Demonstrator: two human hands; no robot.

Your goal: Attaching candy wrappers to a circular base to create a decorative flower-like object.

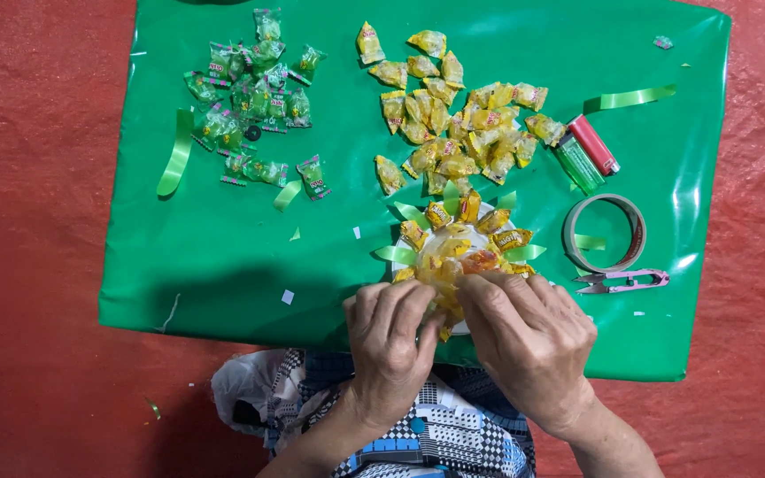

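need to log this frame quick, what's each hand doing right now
Left hand: fingers curled, pressing on the near edge of the candy disc.
Right hand: fingers pinched on the same disc's candies.

left hand (389, 341), right hand (529, 341), fingertips meeting

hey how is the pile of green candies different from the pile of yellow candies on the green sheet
The green candies lie at the sheet's upper left, far from both hands; the yellow candies lie at upper centre, just above the round candy ring that the left hand and right hand press on. The yellow pile looks larger and spreads wider. Both are loose, wrapped sweets on the green sheet.
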